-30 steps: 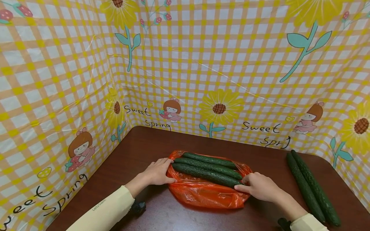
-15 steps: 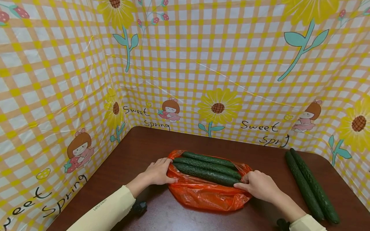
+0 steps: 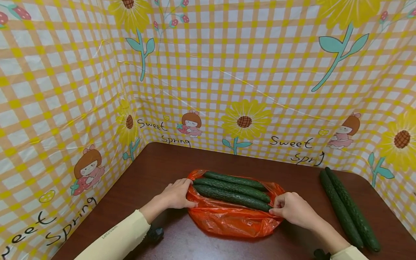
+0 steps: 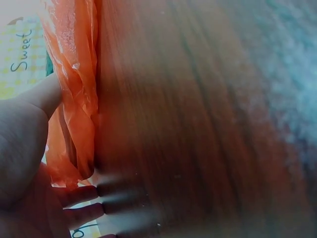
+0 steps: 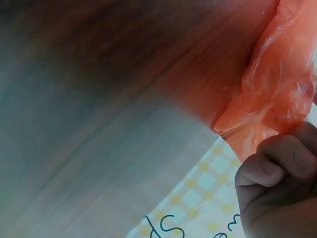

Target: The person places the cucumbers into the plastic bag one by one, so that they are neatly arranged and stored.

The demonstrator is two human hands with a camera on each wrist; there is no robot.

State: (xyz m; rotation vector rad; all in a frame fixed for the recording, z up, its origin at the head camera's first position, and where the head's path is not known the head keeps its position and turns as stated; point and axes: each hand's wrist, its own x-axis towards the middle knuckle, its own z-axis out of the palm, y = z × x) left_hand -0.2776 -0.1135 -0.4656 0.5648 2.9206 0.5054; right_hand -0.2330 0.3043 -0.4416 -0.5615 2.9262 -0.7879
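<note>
bag: orange bag (image 3: 232, 220), lower centre of the table (image 3: 162, 162), three cucumbers (image 3: 232, 190) on it
left hand: left hand (image 3: 175, 195) pinches its left edge
right hand: right hand (image 3: 292, 209) pinches its right edge, fingertips hidden
lower right: two loose cucumbers (image 3: 347, 209)
wrist views: blurred

Left wrist view: I see the brown wooden table (image 4: 198, 124) only as a smear; my left hand (image 4: 25, 163) is cut off by the frame edge.
Right wrist view: my right hand (image 5: 280, 188) is cropped at the corner; the table is blurred.
Crumpled orange plastic bag (image 3: 232, 218): its mouth is hidden under the three dark green cucumbers (image 3: 232, 190).
Fingertips: I cannot see them under the bag's ends.
</note>
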